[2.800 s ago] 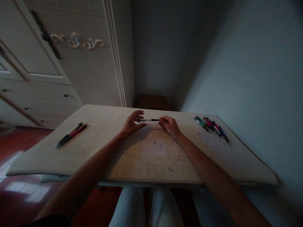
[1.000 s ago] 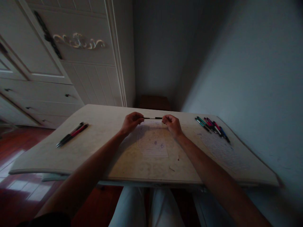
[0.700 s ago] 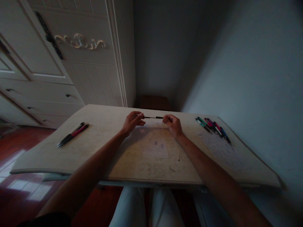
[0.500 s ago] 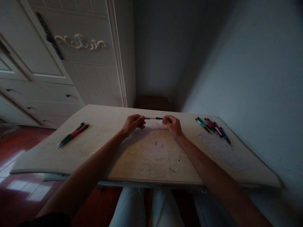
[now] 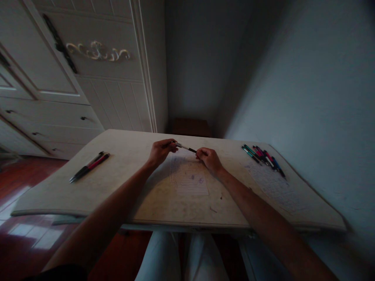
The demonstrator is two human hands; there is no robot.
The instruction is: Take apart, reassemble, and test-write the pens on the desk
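A: Pen (image 5: 186, 147) close to any edge?
B: Near the far edge of the table (image 5: 131, 156), over the upper part of the ruled sheet (image 5: 191, 177). Well apart from two pens (image 5: 90, 167) at left and the cluster of pens (image 5: 264, 158) at right, with a broad stretch of tabletop on either side. Right along the right edge, the wall (image 5: 310, 97).
A: Gripped how?
B: Between left hand (image 5: 161, 150) and right hand (image 5: 209, 159). At the left, fingers pinched together on the paler end; at the right, clamped on the dark end.
A: Any change from half a second ago?
B: Tilted now, sloping down toward the right hand; nearly level then. Brought lower and a little leftward, too, that right hand. Unmoved: both pen groups.
A: Materials, shapes?
B: Slim and straight, pale and black. Beneath, thin paper, lined and inked. Pale tabletop, blotched yellowish-brown, rounded at the far-left corner. Beyond, a white cabinet (image 5: 111, 99) with grooved panels and curling scrollwork (image 5: 98, 50).
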